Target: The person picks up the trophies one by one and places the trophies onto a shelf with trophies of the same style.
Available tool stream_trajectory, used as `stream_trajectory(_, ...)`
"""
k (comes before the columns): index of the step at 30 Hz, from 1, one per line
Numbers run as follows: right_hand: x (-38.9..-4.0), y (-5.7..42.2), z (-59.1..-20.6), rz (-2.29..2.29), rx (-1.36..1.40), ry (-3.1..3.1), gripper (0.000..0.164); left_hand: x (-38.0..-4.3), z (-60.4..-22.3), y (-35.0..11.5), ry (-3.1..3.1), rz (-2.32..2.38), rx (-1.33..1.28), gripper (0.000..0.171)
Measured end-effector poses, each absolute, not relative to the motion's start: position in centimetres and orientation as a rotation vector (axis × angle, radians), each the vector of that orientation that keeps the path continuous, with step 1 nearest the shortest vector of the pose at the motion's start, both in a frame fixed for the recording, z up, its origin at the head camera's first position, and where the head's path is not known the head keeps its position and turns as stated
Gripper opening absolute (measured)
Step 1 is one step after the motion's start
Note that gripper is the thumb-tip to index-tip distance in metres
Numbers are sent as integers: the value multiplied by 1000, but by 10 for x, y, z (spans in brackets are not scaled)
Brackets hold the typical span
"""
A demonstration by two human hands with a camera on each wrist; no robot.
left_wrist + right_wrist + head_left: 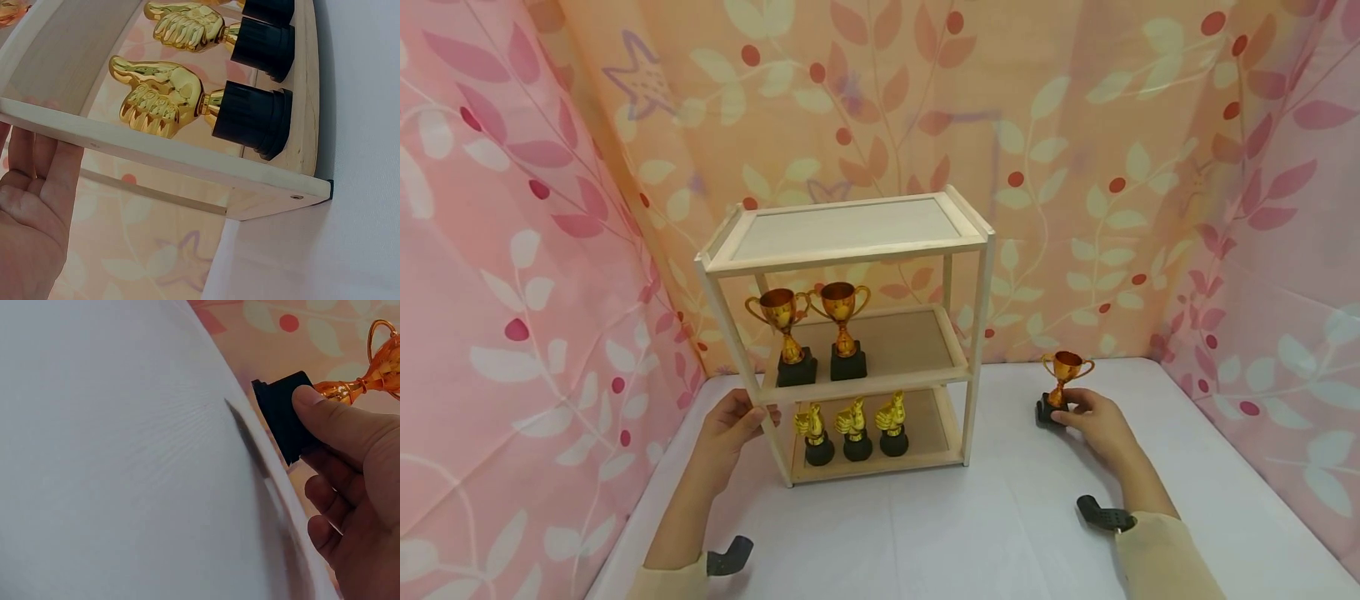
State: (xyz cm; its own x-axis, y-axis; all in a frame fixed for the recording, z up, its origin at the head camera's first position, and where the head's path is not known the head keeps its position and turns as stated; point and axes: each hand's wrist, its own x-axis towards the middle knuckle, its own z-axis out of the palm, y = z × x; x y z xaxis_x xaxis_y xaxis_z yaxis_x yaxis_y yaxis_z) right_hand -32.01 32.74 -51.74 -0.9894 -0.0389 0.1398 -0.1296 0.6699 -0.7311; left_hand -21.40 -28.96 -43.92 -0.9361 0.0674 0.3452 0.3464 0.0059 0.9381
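My right hand (1099, 423) pinches the black base of a small gold trophy cup (1066, 367) with two handles, to the right of the shelf. In the right wrist view the thumb presses one face of that base (281, 412), and the cup leans toward the right edge. At the shelf's left side, my left hand (721, 433) holds the front post (150, 154), fingers passing behind it. The three-tier wooden shelf (861, 387) carries two similar cups (842, 304) at the left of its middle tier. On the bottom tier stand three gold thumbs-up trophies (165, 100) with round black bases.
A flat panel (850, 232) with raised side rails forms the shelf's top. The shelf stands on a white cloth-covered table (925, 533). Leaf-patterned curtains (1060, 167) enclose the back and both sides. A dark wrist device (1105, 515) sits at each sleeve.
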Motion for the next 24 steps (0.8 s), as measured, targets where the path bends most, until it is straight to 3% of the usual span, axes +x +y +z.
stream_trajectory(8, -316, 324, -495, 1145, 121, -2784, 76, -213, -438, -288, -2076, -2036, -441, 11)
stream_trajectory(24, -296, 309, -436, 1087, 142, -2734, 75, -213, -438, -288, -2061, -2046, -441, 10)
